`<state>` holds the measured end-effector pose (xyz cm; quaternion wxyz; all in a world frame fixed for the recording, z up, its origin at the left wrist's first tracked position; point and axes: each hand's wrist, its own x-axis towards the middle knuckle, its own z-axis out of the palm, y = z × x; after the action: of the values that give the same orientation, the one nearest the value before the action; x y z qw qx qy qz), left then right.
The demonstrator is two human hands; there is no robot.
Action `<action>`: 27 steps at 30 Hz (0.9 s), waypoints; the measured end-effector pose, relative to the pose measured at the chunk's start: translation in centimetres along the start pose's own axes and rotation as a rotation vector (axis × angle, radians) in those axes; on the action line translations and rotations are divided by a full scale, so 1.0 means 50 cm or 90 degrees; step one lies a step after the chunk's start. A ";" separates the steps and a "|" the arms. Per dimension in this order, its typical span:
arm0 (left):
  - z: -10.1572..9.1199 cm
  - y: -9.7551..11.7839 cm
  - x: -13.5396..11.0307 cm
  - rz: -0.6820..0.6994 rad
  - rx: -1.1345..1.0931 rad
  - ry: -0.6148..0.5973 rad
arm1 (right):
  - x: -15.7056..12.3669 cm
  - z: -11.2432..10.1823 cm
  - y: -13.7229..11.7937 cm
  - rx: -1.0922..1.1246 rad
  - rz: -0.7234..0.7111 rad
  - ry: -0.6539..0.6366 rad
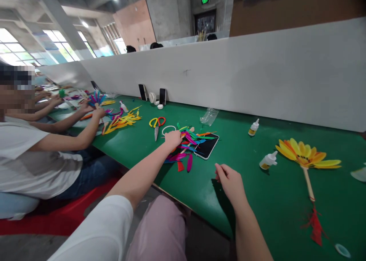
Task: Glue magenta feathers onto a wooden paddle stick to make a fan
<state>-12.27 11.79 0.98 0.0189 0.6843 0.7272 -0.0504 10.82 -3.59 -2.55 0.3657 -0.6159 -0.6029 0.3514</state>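
Coloured feathers lay in a loose pile on the green table, partly over a phone. Left hand was at the pile's left side, its grip indeterminable; right hand was near the phone, fingers curled, contents not discernible.

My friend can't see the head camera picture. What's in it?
A person's left hand is at a heap of colourful feather-like pieces on a green table, with the right hand loosely curled nearby. To the right are two white bottles and a yellow flower shape on a stick; scissors lie beyond the left hand.
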 end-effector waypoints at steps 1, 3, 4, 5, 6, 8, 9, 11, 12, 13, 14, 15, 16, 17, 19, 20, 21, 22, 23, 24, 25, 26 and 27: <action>-0.003 0.001 -0.005 0.002 0.012 0.028 | 0.000 0.000 0.000 0.000 -0.003 0.000; -0.008 0.003 -0.015 0.013 0.034 0.072 | 0.000 0.001 0.002 0.000 -0.005 0.004; -0.009 0.004 -0.019 0.023 0.044 0.088 | 0.000 0.001 0.002 0.001 -0.005 0.005; -0.010 0.005 -0.022 0.033 0.051 0.101 | 0.000 0.001 0.002 0.001 -0.005 0.005; -0.010 0.005 -0.025 0.042 0.058 0.111 | 0.000 0.001 0.003 0.002 -0.004 0.004; -0.010 0.004 -0.027 0.057 0.069 0.126 | 0.000 0.000 0.003 0.004 0.001 0.001; -0.010 0.003 -0.028 0.063 0.072 0.132 | 0.000 0.000 0.003 0.004 0.003 -0.001; -0.013 0.000 -0.028 0.076 0.072 0.138 | -0.001 0.000 0.003 0.005 0.004 -0.003; -0.016 -0.001 -0.028 0.083 0.068 0.141 | -0.001 0.000 0.003 0.005 0.003 -0.003; -0.020 -0.002 -0.028 0.091 0.062 0.142 | -0.001 0.000 0.002 0.003 0.002 -0.004; -0.025 -0.003 -0.029 0.097 0.053 0.141 | -0.001 0.000 0.002 0.000 0.001 -0.005; -0.031 -0.004 -0.030 0.102 0.043 0.140 | -0.001 0.000 0.002 -0.003 -0.001 -0.005; -0.037 -0.005 -0.033 0.105 0.030 0.138 | -0.001 0.000 0.002 -0.004 -0.003 -0.005; -0.043 -0.006 -0.035 0.105 0.014 0.138 | -0.001 0.000 0.001 -0.006 -0.005 -0.004; -0.055 -0.009 -0.041 0.098 -0.024 0.143 | 0.000 0.001 0.002 -0.008 -0.008 -0.003; -0.059 -0.010 -0.044 0.093 -0.048 0.147 | 0.001 0.001 0.002 -0.009 -0.007 -0.004; -0.063 -0.012 -0.046 0.089 -0.077 0.150 | 0.001 0.001 0.003 -0.010 -0.005 -0.005; -0.064 -0.013 -0.048 0.087 -0.110 0.150 | 0.002 0.002 0.004 -0.009 -0.003 -0.007; -0.065 -0.015 -0.049 0.087 -0.147 0.147 | 0.002 0.002 0.005 -0.007 -0.001 -0.008; -0.063 -0.016 -0.049 0.089 -0.190 0.142 | 0.002 0.003 0.006 -0.005 0.001 -0.009; -0.060 -0.016 -0.049 0.091 -0.236 0.134 | 0.002 0.003 0.007 -0.005 0.002 -0.010; -0.056 -0.017 -0.048 0.091 -0.286 0.125 | 0.002 0.003 0.007 -0.006 0.002 -0.010; -0.050 -0.018 -0.048 0.088 -0.339 0.114 | 0.001 0.002 0.007 -0.009 0.002 -0.010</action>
<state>-12.90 9.62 3.75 0.1370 0.7049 0.6654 0.2040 10.90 -3.51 -2.92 0.3565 -0.6165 -0.6071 0.3526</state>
